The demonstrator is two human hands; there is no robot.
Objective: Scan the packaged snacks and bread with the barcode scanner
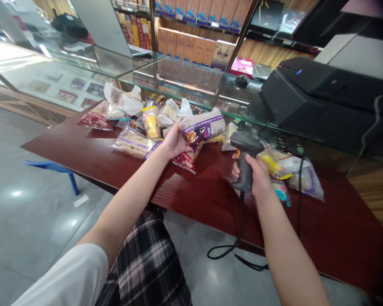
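Note:
My left hand [176, 142] grips the edge of a purple-and-white snack package [204, 127], lifted and tilted above the table. Its printed side shows, and a barcode patch sits near its right end. My right hand [257, 170] is wrapped around the handle of a black barcode scanner [245, 159], its head pointing up and left towards the package. A black cable hangs from the scanner's grip. Below my left hand lies a red packet [185, 162], partly covered. Beside my left forearm rests a flat packaged bread [132, 143] with purple lettering.
More packaged snacks lie on the dark red table [204, 195], including a red bag [97, 115], a yellow-filled packet [151, 121] and a clear bag [306, 178] at right. Behind stand a glass display counter [185, 76] and a black machine [306, 102]. A blue stool [49, 166] is at left.

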